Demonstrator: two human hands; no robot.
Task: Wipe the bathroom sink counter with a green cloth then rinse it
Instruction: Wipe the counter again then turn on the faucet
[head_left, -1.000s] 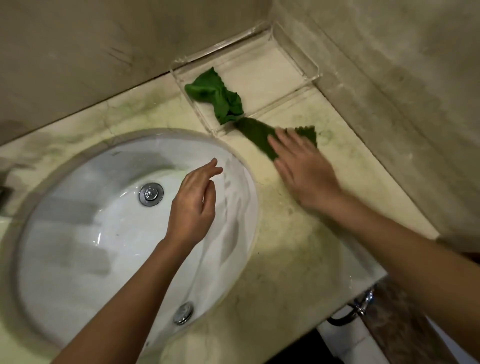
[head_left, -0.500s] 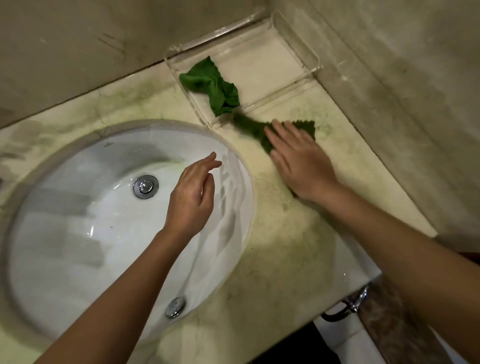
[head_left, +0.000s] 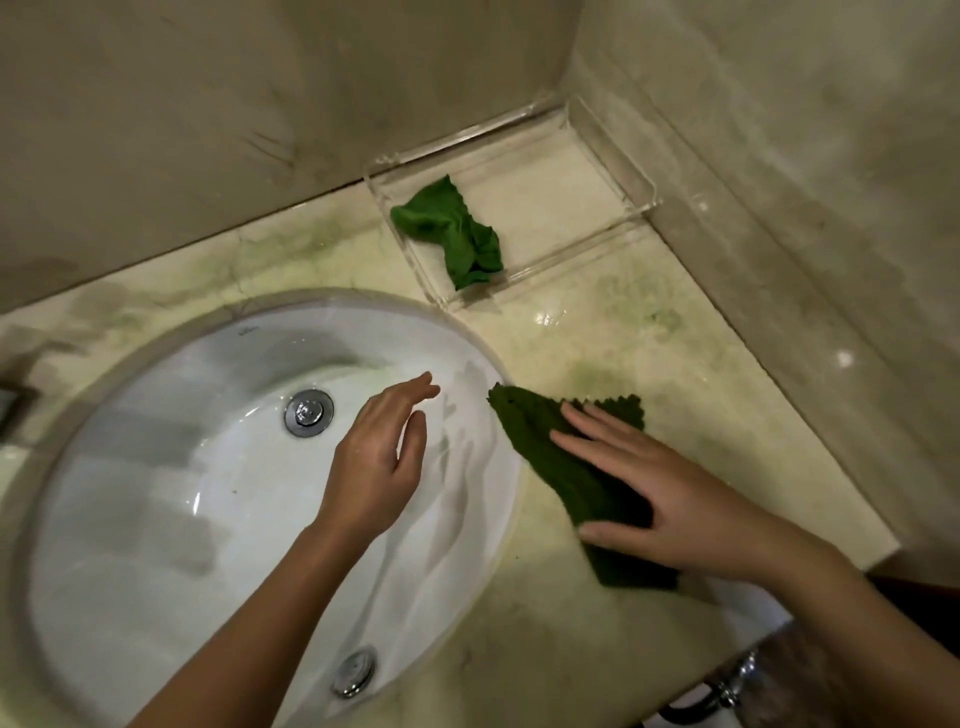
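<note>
On the counter right of the basin: right hand (head_left: 670, 499) is pressing flat on the green cloth (head_left: 545, 447), fingers straight and slightly spread.
Cloth position: green cloth is lying spread on the marble counter (head_left: 649, 332), one corner reaching the sink basin (head_left: 156, 519) rim.
Over the basin: left hand (head_left: 374, 467) is hovering, fingers loosely extended, holding nothing.
Back corner: clear tray (head_left: 613, 156) is holding a crumpled green rag (head_left: 452, 228).

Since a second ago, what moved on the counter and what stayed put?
The right hand, pressing flat on the dark green cloth, slid it away from the clear tray corner, toward the front edge of the counter. Nothing was grabbed or let go. The left hand stays open above the sink, and the crumpled green cloth stays in the tray.
</note>
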